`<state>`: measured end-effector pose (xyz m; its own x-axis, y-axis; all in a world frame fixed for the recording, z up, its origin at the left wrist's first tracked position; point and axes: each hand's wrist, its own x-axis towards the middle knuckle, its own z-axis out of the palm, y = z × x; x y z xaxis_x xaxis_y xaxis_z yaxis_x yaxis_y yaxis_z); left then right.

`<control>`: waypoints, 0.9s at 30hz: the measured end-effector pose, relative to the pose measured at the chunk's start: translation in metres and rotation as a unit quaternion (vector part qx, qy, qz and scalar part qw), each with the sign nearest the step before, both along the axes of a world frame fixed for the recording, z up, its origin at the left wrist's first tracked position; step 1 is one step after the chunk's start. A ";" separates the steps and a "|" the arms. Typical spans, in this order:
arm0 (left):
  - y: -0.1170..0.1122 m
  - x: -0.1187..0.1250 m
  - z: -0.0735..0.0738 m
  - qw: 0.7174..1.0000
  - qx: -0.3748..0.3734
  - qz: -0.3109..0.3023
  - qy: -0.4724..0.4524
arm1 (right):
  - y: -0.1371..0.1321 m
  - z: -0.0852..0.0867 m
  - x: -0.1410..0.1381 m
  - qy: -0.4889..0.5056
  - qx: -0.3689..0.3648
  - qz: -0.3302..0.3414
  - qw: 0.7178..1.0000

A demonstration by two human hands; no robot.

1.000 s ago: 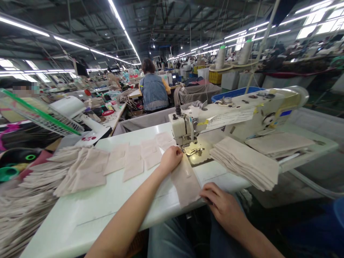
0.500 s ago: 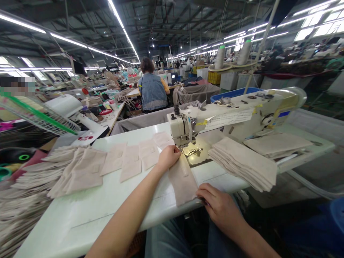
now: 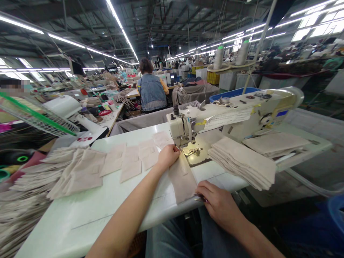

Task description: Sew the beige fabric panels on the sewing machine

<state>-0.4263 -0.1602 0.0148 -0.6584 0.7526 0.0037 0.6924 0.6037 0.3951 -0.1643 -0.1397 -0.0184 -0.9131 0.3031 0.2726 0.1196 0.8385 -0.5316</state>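
Beige fabric piece point(image 3: 183, 184) at a sewing machine point(image 3: 231, 114)

Left hand point(image 3: 169, 156) pinches the fabric's far end. Right hand point(image 3: 216, 200) curls at its near corner; whether it grips, I cannot tell. A folded stack point(image 3: 243, 159) lies beyond the right hand.

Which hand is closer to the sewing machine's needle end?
Left: the left hand is right beside the needle end; the right hand is farther off, at the table's near edge.
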 end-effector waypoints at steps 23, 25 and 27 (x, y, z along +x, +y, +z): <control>-0.012 -0.029 0.016 0.983 -0.049 -0.073 0.164 | 0.002 -0.006 0.003 0.027 0.010 0.018 0.999; -0.009 -0.029 0.020 0.979 -0.070 -0.061 0.179 | 0.002 -0.006 0.003 0.028 0.009 0.019 0.999; -0.013 -0.028 0.028 0.974 -0.082 -0.047 0.204 | 0.002 -0.005 0.003 0.029 0.011 0.018 0.999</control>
<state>-0.4542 -0.1735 0.0428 -0.5561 0.8216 0.1258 0.8264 0.5626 -0.0213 -0.1616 -0.1380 -0.0238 -0.9056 0.2645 0.3314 0.0595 0.8532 -0.5182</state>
